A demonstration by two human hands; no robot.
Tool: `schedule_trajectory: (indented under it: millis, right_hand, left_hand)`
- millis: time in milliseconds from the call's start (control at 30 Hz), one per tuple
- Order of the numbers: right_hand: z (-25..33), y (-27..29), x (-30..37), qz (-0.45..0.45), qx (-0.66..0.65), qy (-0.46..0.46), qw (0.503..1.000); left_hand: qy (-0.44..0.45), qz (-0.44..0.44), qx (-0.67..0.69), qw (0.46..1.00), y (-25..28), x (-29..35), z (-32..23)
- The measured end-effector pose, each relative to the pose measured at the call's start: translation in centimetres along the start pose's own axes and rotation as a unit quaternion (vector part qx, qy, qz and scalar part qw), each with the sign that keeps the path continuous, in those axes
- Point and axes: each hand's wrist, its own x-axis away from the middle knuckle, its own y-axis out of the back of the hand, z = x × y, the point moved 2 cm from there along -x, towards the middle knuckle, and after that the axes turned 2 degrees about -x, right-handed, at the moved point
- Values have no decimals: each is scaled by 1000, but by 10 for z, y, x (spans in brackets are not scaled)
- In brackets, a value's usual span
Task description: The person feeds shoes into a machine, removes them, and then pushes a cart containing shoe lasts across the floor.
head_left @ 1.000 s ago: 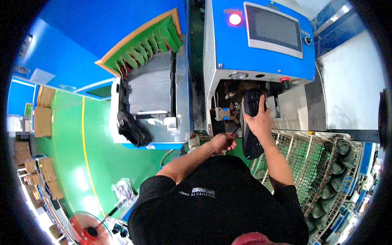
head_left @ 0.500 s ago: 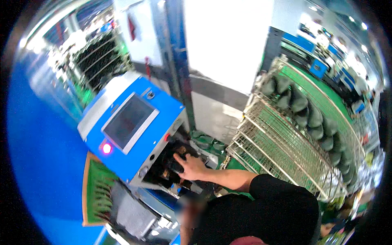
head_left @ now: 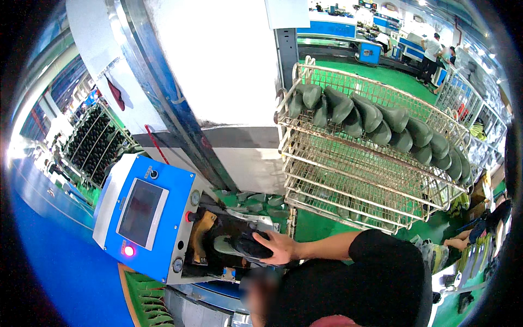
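Clearly, we have our right hand (head_left: 280, 248) partly closed, fingers curled round a dark black, rounded shoe (head_left: 253, 244) — it sits at the open front edge of a blue-panelled metal machine (head_left: 172, 218), against a smooth grey-green curved form (head_left: 223, 245). Our left hand (head_left: 260, 286) is blurred nearby; we cannot tell its grip. Grey-green foot-shaped pieces (head_left: 371, 115) line the top edge of a rusty wire rack (head_left: 357, 169).

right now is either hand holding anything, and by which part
The right hand grips the black shoe by its near end, heel or toe unclear. The left hand is blurred; its hold cannot be told.
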Motion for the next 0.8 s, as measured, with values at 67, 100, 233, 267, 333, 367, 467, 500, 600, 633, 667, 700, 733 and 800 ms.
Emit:
schedule_trajectory:
  millis: [67, 100, 233, 267, 333, 367, 467, 500, 600, 633, 667, 700, 733, 800]
  right_hand:
    - [2, 9, 22, 19, -3, 17, 1000]
    - [4, 11, 32, 27, 4, 6, 1000]
    - [24, 35, 37, 80, 26, 15, 996]
    - [25, 37, 45, 103, 37, 12, 994]
    - [31, 41, 63, 125, 31, -12, 992]
    - [34, 46, 71, 164, 41, 10, 986]
    - [47, 73, 78, 293, 37, 81, 952]
    - [55, 78, 78, 328, 32, 70, 941]
    - [65, 85, 70, 419, -29, -57, 906]
    - [60, 81, 62, 363, -75, -191, 909]
    - [48, 75, 57, 298, -118, -320, 891]
    - [35, 66, 53, 225, -162, -441, 854]
    - [18, 47, 52, 197, -268, -417, 846]
    - [-11, -10, 42, 164, -487, -413, 751]
  left_hand:
    - [112, 55, 186, 975, -6, -2, 19]
    - [90, 93, 143, 981, -14, -2, -7]
    - [98, 153, 176, 967, -31, -8, -32]
    - [100, 162, 176, 966, -33, -7, -30]
    - [111, 173, 183, 961, -35, -2, -25]
    - [120, 174, 194, 958, -36, 0, -19]
    - [171, 182, 243, 937, -40, 9, 2]
    - [194, 193, 263, 925, -45, 12, 9]
    - [255, 207, 322, 888, -58, 17, 24]
    - [271, 208, 339, 876, -60, 19, 24]
    - [285, 206, 356, 866, -64, 20, 26]
    - [297, 203, 371, 856, -66, 22, 25]
    - [307, 199, 381, 849, -69, 23, 25]
    - [317, 171, 402, 841, -65, 29, 22]
